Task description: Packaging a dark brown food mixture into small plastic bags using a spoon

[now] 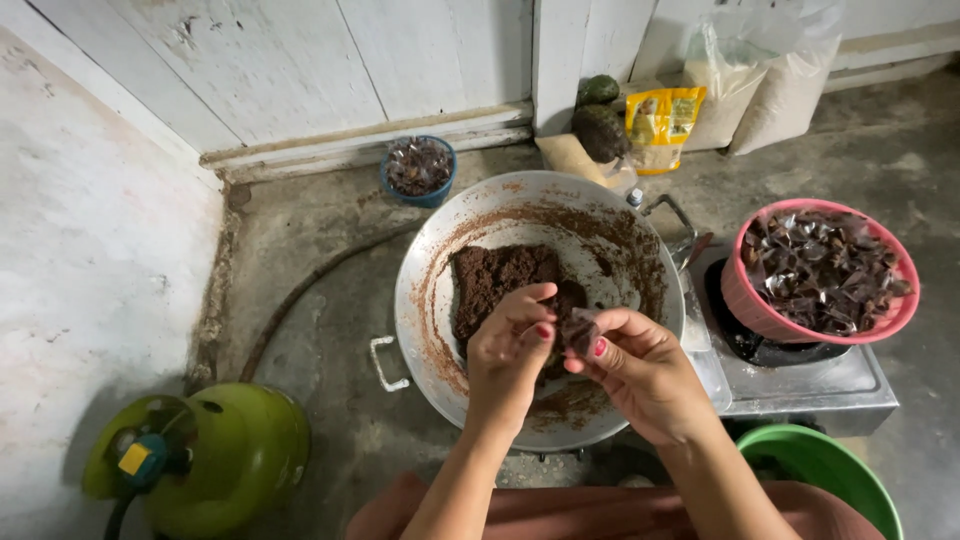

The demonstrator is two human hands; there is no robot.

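A large metal wok sits on a stove, smeared brown inside, with a dark brown lump of paste near its middle. Both my hands hover over its near side. My left hand pinches with fingertips at a small clear plastic wrapper with brown filling. My right hand holds that same wrapper from the right side. To the right, a pink basket is heaped with filled, dark, shiny wrapped pieces.
A green gas cylinder stands at lower left, its hose running to the metal stove. A blue bowl of wrappers sits by the wall. Yellow packet, white sacks and dark fruit lie behind. A green basin is at lower right.
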